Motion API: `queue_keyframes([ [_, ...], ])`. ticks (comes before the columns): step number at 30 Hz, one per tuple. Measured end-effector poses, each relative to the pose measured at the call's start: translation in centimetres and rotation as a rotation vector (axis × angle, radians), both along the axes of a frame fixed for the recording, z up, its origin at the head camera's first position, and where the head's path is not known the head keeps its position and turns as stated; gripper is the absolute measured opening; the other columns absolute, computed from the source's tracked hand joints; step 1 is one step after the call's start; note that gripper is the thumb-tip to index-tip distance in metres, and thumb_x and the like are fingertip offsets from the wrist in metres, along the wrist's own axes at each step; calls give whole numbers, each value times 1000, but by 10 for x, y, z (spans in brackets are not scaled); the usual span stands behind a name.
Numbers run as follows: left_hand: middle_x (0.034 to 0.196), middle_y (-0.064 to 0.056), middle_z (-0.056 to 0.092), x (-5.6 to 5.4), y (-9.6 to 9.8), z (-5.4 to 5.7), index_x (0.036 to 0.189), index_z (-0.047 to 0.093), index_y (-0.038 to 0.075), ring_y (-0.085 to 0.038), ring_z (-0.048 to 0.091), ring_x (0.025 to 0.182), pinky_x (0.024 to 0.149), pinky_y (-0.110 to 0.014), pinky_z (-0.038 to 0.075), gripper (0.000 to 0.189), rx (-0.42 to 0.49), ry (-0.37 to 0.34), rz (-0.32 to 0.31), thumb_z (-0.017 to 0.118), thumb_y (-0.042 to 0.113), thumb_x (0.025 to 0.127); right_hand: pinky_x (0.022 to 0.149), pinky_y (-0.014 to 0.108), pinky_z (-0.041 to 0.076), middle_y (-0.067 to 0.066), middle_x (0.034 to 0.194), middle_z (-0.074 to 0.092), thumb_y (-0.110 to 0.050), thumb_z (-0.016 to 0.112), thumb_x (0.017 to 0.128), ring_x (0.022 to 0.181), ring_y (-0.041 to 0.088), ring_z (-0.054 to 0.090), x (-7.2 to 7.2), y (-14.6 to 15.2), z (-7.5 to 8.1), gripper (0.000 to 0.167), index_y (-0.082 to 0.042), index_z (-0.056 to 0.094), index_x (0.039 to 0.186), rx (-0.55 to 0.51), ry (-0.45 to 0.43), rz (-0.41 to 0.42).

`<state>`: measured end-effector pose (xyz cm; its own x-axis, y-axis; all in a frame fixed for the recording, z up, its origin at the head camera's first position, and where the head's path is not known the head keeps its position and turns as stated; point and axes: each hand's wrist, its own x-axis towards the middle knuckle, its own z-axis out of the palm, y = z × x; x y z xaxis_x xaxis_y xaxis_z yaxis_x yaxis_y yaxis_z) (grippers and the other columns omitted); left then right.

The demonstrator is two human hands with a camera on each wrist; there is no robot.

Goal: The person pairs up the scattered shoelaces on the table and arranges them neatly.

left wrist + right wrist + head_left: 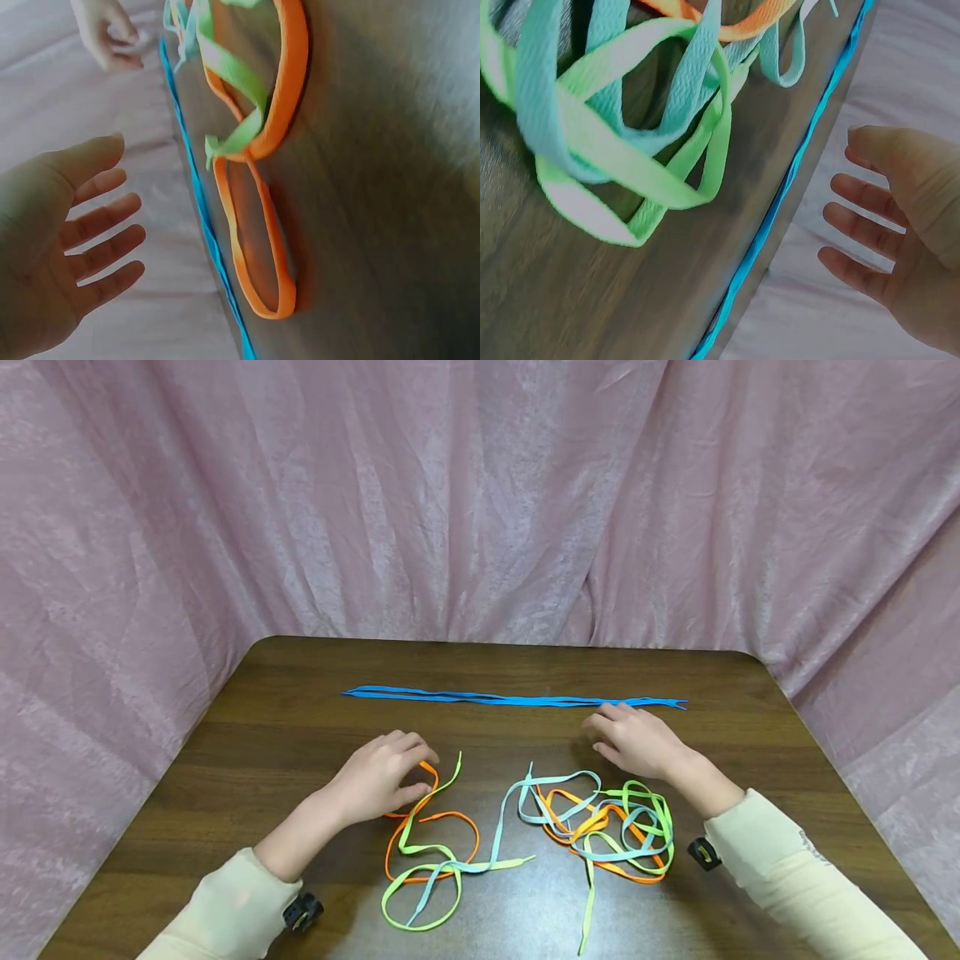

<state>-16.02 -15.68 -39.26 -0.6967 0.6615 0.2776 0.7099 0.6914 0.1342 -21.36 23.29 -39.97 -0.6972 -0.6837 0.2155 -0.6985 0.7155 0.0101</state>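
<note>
Several flat shoelaces lie on a wooden table. A blue shoelace point(480, 697), doubled lengthwise, stretches straight across the far part. Nearer, orange point(477, 839), lime-green point(408, 928) and pale-blue point(498, 827) shoelaces lie loosely tangled, in a looser group at left and a denser heap at right. My left hand point(382, 777) hovers over the left group's upper end, its fingers relaxed and holding nothing in the left wrist view. My right hand point(637, 743) is above the table between the heap and the blue shoelace's right end; its fingers point(866, 195) are spread and hold nothing.
The brown table point(247, 760) has rounded far corners. Pink curtains point(450, 502) hang behind it and along both sides. A small black device point(303, 912) sits at the left sleeve cuff, another device point(704, 853) at the right one.
</note>
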Motion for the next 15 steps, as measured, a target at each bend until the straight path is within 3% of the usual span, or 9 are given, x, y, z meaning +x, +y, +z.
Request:
queue_keyframes([
  [8,91,8,56,29,8,2,94,64,19,-13,53,86,78,-30,45,30,-57,38,-62,76,35,72,70,41,48,4,99,59,-18,71,79,87,26,57,3,-13,-2,26,-11,64,103,-4,28,33],
  [15,76,13,44,49,11,-4,81,59,21,-7,41,71,65,-24,39,28,-103,32,-70,76,39,68,68,39,48,3,98,59,-18,71,79,88,24,57,4,-24,-3,27,-11,65,104,-2,32,69],
])
